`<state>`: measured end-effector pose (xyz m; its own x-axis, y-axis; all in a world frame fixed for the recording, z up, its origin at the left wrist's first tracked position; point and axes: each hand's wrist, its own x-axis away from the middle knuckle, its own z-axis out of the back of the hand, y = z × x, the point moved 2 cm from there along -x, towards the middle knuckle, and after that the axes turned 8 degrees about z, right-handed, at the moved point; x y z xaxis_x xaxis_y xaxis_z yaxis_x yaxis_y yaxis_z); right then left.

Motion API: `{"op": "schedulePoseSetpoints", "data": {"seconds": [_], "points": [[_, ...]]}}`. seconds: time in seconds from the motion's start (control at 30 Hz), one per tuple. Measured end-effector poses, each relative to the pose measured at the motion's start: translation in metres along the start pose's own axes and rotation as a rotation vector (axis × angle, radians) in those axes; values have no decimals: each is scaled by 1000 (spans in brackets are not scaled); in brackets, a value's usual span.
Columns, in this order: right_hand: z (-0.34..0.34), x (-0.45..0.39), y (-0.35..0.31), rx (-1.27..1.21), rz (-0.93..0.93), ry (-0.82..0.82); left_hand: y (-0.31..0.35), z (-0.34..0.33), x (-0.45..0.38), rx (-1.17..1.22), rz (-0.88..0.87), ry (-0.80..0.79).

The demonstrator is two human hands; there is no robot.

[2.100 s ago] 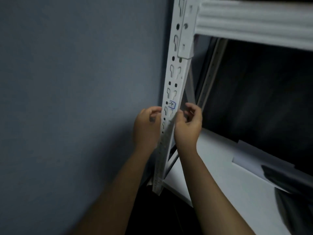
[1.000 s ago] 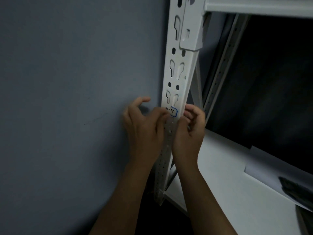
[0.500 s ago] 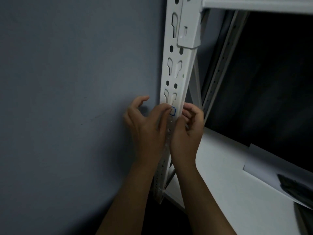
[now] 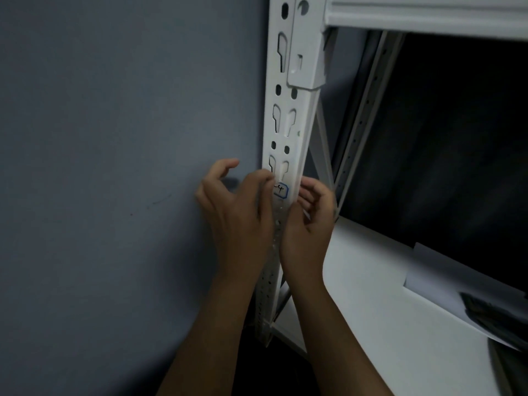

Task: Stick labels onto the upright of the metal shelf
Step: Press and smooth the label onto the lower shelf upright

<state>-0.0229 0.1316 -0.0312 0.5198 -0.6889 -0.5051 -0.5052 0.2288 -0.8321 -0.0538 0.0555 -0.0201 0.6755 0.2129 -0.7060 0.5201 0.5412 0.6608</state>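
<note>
Upright [image 4: 288,130] of white metal stands rigid beside the grey wall [image 4: 114,138]; left hand [image 4: 237,212] presses loosely curled fingers on its face, right hand [image 4: 310,221] curls empty beside; label [image 4: 281,190], likely thin and floppy, needs edge handling

The upright [image 4: 287,132] was a white-painted metal post, standing close beside the grey wall on its left and leaning slightly in the picture, its top further right than its foot. Its front face carried paired keyhole slots alternating with pairs of round holes; the lower run showed a line of smaller holes. A white beam bracket was hooked onto its upper right side. One label [image 4: 281,190] was stuck on the front face just below a slot pair: small, white, with a blue rounded border and a dark handwritten mark, seemingly a 4. Its left edge was hidden.
</note>
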Motion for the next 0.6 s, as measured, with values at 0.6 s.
{"op": "schedulePoseSetpoints", "data": {"seconds": [0.6], "points": [[2, -2, 2, -23, -26, -10, -2, 8, -1, -70, -93, -48]]}}
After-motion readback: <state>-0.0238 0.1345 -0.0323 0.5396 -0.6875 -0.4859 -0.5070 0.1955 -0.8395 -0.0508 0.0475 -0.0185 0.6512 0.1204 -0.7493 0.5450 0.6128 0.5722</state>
